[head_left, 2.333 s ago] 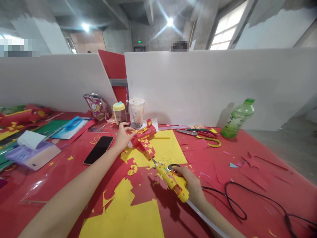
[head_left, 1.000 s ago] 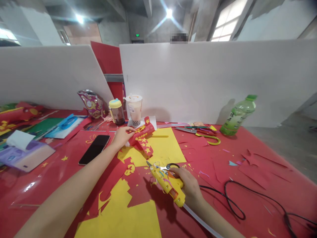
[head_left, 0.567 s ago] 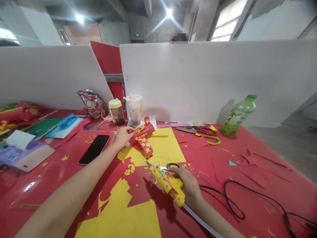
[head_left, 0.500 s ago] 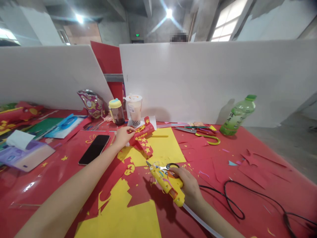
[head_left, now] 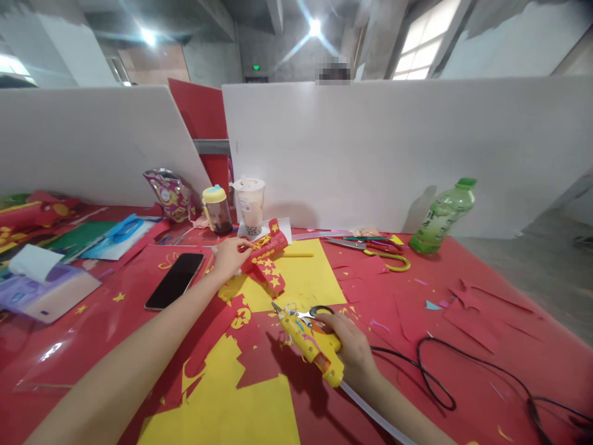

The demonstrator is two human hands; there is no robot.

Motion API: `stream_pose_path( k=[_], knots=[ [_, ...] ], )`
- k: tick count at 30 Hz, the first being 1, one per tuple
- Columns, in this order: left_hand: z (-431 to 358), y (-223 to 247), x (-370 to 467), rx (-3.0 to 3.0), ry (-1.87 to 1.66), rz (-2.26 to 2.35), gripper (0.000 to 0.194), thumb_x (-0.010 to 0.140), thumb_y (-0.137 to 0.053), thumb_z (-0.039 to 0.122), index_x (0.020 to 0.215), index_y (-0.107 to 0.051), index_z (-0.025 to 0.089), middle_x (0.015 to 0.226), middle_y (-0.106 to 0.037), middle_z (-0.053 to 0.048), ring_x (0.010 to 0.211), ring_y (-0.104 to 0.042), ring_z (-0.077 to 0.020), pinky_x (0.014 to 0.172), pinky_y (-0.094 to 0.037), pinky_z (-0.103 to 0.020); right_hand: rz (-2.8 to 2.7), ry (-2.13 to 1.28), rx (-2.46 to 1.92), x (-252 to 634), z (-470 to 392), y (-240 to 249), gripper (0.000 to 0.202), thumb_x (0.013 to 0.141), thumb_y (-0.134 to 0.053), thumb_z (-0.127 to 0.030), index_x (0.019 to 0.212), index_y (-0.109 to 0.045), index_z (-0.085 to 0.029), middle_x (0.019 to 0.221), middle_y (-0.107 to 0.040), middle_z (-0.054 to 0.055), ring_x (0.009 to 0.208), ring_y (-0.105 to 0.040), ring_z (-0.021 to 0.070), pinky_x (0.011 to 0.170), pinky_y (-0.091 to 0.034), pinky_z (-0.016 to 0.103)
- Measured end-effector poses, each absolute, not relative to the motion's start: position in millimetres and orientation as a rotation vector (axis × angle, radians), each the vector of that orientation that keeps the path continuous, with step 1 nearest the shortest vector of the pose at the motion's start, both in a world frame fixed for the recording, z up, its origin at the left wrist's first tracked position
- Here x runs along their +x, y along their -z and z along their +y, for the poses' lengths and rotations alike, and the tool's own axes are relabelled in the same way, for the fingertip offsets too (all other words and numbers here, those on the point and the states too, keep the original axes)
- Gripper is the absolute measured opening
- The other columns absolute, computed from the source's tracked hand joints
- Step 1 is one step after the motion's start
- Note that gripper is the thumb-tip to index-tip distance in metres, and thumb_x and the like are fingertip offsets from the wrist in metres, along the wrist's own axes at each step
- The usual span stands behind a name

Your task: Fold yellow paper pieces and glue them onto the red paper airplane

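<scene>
A red paper craft with yellow stars (head_left: pixel 271 248) lies over the yellow sheet (head_left: pixel 315 272). My left hand (head_left: pixel 231 254) is at its left end, thumb and fingers pinched against it; whether it grips the craft or a small piece is hidden. A yellow glue gun (head_left: pixel 310 346) is in my right hand (head_left: pixel 349 346), fingers wrapped round its handle, nozzle pointing up and left, a clear glue stick trailing from its rear. Scissors with dark handles (head_left: pixel 319 311) show just behind the gun. Cut yellow paper (head_left: pixel 241 408) spreads in front.
A black phone (head_left: pixel 176 281), a yellow-lidded bottle (head_left: pixel 216 210) and a milk tea cup (head_left: pixel 251 207) stand or lie left of centre. Yellow-handled scissors (head_left: pixel 393 262) and a green bottle (head_left: pixel 442 216) are rightward. A black cable (head_left: pixel 430 371) loops at right. White boards (head_left: pixel 370 154) rise behind.
The whole view has shifted very slightly. Both hands keep nearly the same places, with the glue gun still in my right hand.
</scene>
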State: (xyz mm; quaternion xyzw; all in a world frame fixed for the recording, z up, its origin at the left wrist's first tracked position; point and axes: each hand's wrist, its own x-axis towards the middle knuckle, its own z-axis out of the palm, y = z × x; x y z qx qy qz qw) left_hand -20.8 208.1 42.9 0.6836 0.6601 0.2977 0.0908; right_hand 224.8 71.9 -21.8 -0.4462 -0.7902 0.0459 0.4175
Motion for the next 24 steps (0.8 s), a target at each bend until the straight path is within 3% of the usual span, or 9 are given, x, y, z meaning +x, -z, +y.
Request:
stream_pose_path(
  k=[12,24],
  knots=[
    [206.2,-48.2,-13.3,2.114,-0.856,2.105,0.013,0.07,-0.055,0.026,0.068,-0.068,0.022,0.092,-0.068,-0.003,0.096,-0.055,-0.0242,0.081,-0.035,-0.034,-1.959,-0.163,-1.154,224.2,71.6,23.9,0.024,0.068,-0.051,-0.018,0.091,-0.055,-0.019,0.066,-0.059,0.003,0.056,-0.054,0.0148,0.05,-0.042,0.023],
    [214.6,-46.3,-19.0,2.044,-0.816,2.057,0.014,0.07,-0.056,0.026,0.067,-0.068,0.021,0.086,-0.07,-0.003,0.085,-0.061,-0.0202,0.074,-0.042,-0.026,-1.962,-0.177,-1.162,224.7,71.4,22.7,0.024,0.068,-0.049,-0.016,0.091,-0.055,-0.019,0.065,-0.059,0.002,0.057,-0.054,0.0145,0.05,-0.041,0.022]
  ],
)
